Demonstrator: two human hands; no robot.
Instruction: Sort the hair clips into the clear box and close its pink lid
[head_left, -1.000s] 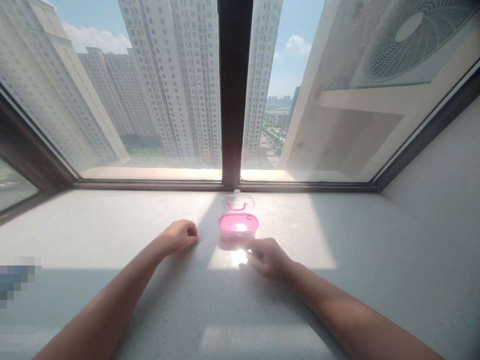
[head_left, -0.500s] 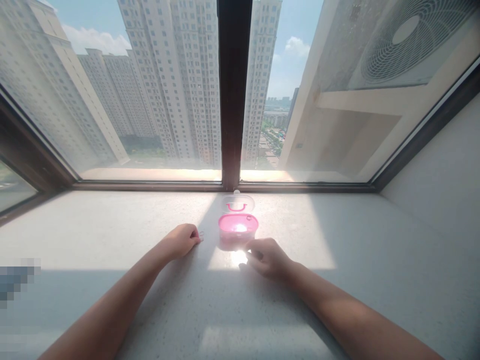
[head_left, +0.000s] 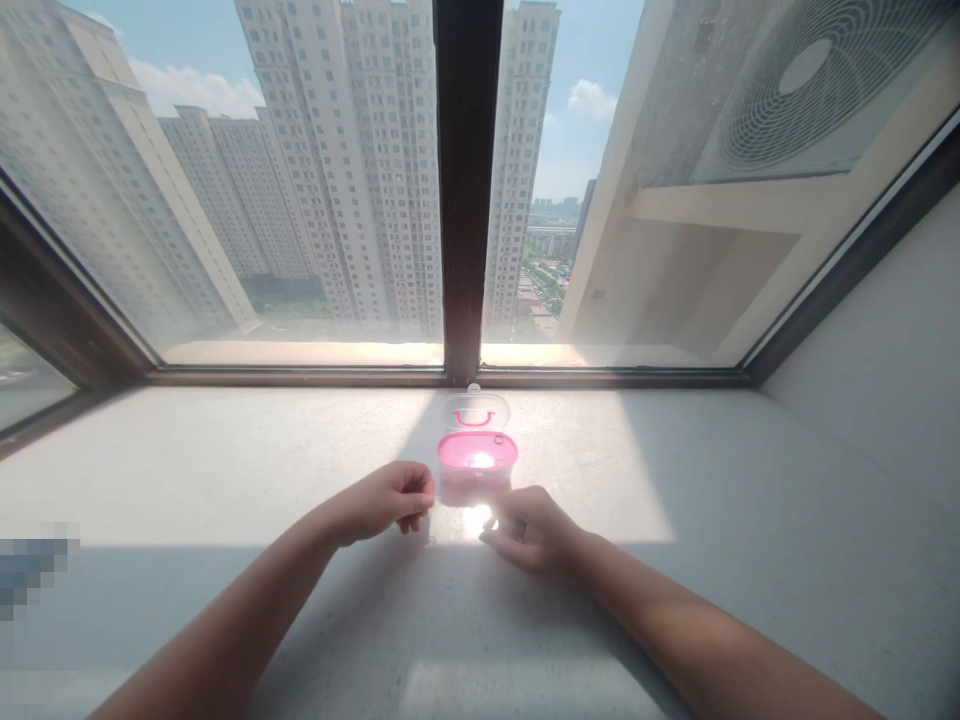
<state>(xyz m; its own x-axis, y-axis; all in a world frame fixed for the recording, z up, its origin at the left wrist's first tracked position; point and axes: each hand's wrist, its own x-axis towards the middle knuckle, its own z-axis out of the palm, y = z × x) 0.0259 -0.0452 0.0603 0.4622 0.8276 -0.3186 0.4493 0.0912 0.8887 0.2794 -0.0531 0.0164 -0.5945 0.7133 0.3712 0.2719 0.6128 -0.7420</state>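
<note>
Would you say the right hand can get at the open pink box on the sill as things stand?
Probably yes. The right hand rests on the sill just in front of the pink box, whose lid stands open, and nothing lies between them.

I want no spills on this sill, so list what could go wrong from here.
1. The small pink box stands open with its clear lid tipped back; the left hand and right hand sit close on either side, so a nudge could tip it.
2. Sun glare falls on the windowsill right at the box front, hiding what lies between the fingers; something small could be missed or dropped.
</note>
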